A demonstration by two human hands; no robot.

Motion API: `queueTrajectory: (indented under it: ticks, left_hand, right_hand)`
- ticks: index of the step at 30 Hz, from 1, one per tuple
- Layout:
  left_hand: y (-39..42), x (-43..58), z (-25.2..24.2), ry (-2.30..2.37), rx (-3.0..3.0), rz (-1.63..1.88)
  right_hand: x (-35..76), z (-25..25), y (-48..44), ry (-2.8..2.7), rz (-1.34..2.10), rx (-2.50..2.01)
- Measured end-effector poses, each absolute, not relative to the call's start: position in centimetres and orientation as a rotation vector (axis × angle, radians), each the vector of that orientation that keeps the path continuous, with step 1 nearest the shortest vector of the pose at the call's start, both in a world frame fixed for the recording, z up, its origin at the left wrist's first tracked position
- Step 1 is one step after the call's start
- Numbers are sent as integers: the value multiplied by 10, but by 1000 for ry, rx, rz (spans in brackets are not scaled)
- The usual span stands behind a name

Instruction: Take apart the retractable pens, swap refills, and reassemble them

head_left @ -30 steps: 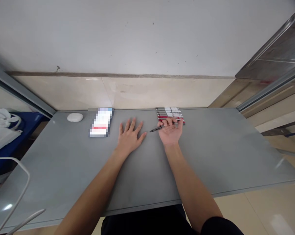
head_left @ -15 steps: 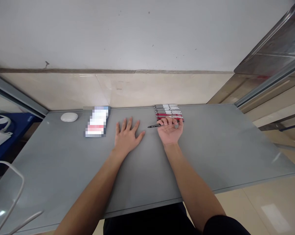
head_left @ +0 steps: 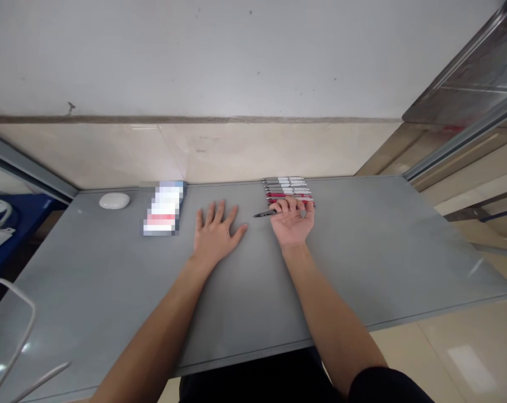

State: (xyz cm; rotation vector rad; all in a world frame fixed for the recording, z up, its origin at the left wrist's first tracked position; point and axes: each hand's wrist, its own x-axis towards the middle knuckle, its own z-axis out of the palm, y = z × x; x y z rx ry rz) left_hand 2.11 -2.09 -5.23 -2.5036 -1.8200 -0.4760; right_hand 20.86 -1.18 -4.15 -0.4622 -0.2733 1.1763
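My left hand (head_left: 214,238) lies flat on the grey table, palm down, with its fingers spread and nothing in them. Palm up, my right hand (head_left: 293,226) has its fingers curled over a dark grey pen (head_left: 263,214). The pen's pointed end sticks out to the left, towards my left thumb; its other end is hidden by the fingers. Just behind those fingers lies a row of several pens (head_left: 287,190), side by side with tips to the left. The far ones are white and grey, the nearer ones red and partly covered by my right hand.
A phone (head_left: 164,210) with a lit, blurred screen lies left of my left hand. Beyond it is a white oval case (head_left: 114,201). A white cable (head_left: 28,330) curves over the front left corner. The wall (head_left: 236,151) borders the table's (head_left: 383,252) far edge.
The view has shifted slightly, so things on the left appear a little further left. Both hands and the pens hold nearly the same places.
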Motion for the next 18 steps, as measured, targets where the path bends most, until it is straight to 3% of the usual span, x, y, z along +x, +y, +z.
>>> queueTrajectory:
  ticks: [18]
  left_hand:
    - [-20, 21, -53, -1813, -2526, -460]
  right_hand:
    - [213, -48, -10, -210, 1195, -317]
